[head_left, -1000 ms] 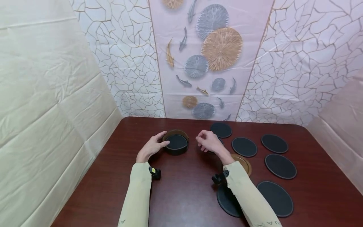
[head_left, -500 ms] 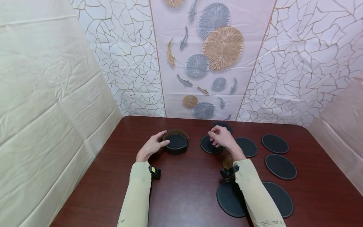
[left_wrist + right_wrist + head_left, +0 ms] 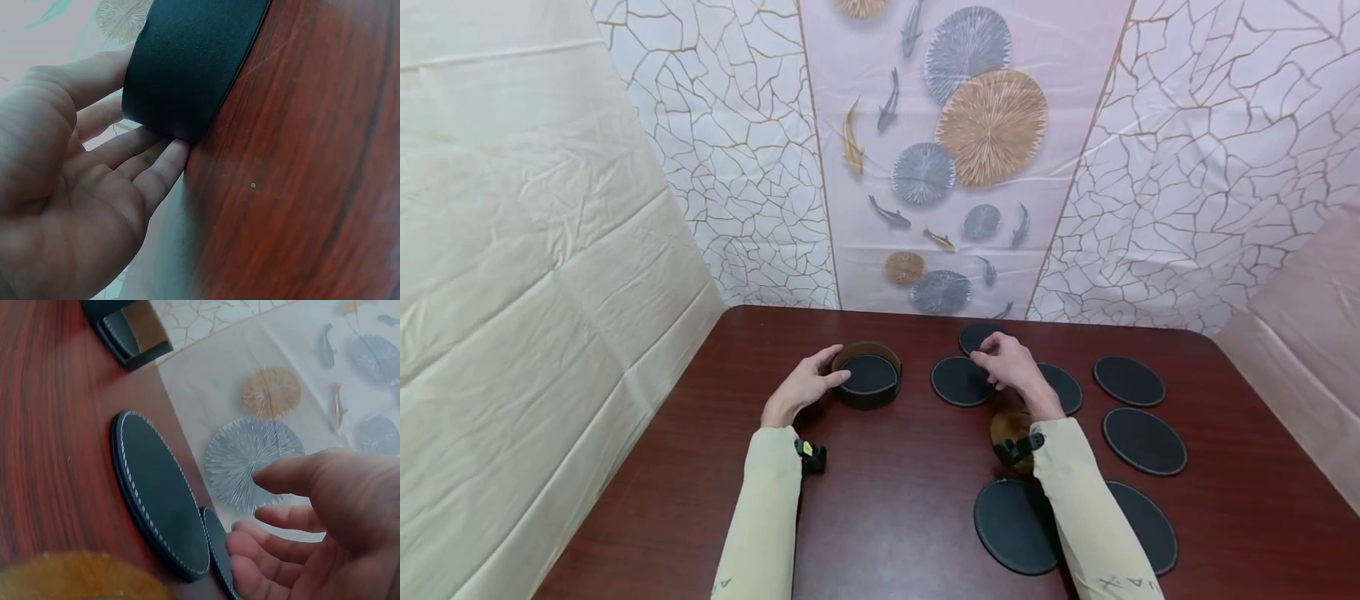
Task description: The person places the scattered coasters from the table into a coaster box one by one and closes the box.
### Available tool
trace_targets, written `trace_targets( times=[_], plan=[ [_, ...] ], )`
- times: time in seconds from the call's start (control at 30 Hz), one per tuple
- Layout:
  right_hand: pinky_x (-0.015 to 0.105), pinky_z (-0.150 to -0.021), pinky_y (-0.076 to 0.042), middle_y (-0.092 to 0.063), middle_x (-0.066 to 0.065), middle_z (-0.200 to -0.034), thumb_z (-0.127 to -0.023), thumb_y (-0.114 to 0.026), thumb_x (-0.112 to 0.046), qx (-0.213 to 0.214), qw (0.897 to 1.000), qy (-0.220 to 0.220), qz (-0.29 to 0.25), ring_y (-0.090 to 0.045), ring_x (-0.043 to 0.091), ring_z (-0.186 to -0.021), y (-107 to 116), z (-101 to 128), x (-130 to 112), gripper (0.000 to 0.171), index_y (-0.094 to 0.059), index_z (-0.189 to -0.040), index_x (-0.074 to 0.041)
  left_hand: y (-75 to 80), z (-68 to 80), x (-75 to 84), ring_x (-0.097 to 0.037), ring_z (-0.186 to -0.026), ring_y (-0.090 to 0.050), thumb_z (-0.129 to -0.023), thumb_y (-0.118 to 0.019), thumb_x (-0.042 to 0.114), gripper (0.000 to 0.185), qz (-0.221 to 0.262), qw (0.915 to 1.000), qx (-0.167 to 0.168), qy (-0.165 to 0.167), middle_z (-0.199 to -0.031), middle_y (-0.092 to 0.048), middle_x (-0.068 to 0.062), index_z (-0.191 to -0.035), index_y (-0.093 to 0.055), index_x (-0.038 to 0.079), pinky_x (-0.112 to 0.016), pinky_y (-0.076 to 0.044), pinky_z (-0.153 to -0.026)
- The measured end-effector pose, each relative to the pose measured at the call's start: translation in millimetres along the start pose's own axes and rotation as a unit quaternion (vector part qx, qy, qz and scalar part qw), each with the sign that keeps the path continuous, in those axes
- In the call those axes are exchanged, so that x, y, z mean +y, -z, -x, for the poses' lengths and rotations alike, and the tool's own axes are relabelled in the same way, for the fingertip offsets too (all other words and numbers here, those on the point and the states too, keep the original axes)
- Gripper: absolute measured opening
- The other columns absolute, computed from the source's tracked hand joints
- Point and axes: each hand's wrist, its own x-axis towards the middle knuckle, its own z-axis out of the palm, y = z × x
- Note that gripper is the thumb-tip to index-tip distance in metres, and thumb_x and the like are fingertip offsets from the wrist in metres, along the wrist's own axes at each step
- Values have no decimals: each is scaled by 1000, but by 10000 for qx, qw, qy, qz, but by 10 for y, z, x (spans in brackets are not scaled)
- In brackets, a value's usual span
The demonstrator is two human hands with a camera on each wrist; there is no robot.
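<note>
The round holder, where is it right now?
In the head view, the holder stands on the far part of the table, just left of centre, with the left hand touching its left side and a coaster to its right.

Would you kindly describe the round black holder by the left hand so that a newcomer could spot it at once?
On the dark red-brown, wood-grained table, look toward the far edge, left of the scattered flat black discs. The person's left hand touches the round black holder there. Its raised wall, brown on the inside, sets it apart from those flat discs.
</note>
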Motion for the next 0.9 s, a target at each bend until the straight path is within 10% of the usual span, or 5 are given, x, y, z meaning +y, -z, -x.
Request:
trace_targets(
  times=[0.43,0.9],
  plan=[
    [33,-56,-48,-58,8,-73,-94,-63,-40,-186,9950,-517,838,-59,26,-66,28,-39,85,50,-46,-126,-6,4,-7,-1,-25,-146,-35,-94,-66,32,67,-23,10000,-12,-26,-157,-38,-3,-153,-36,22,-47,-35,-115],
    [34,-65,-44,-57,18,-110,-88,-69,-46,-580,9879,-441,1372,-53,27,-81,-48,-13,114,63,-46,-126,-2,10,-19,-9,-26,-146,-34,-95,-66,31,65,-89,10000,13,-25,-157,-38,-3,-153,-37,22,-46,-34,-115]
  ],
)
